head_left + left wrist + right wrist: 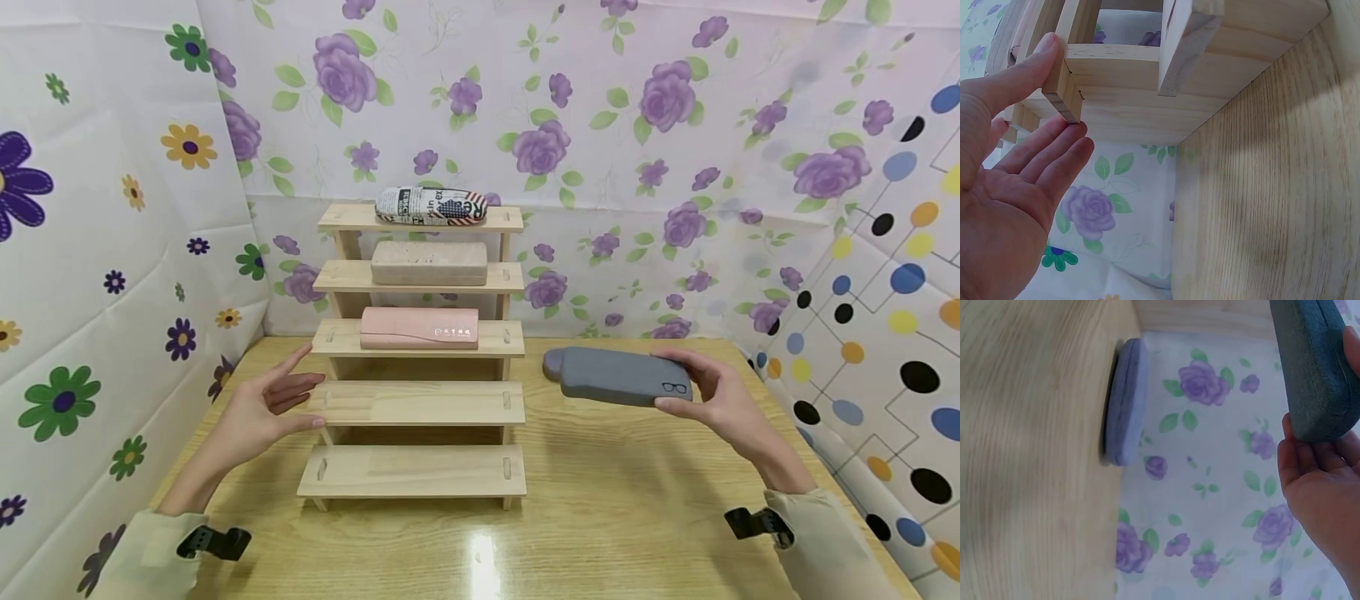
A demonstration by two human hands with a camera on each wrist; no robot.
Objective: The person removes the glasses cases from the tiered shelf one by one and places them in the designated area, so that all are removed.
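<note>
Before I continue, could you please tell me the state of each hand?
Left hand: open, at the wooden rack's left side.
Right hand: holding the blue-gray glasses case.

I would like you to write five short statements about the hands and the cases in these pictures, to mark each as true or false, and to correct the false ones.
1. The right hand holds the grey case. True.
2. Both hands hold a case. False: the left hand holds none; it is at the side of the stand.
3. The pink case is one level below the beige case. True.
4. The purple case lies on the table. True.
5. The beige case is the highest on the stand. False: the patterned case is highest.
</note>
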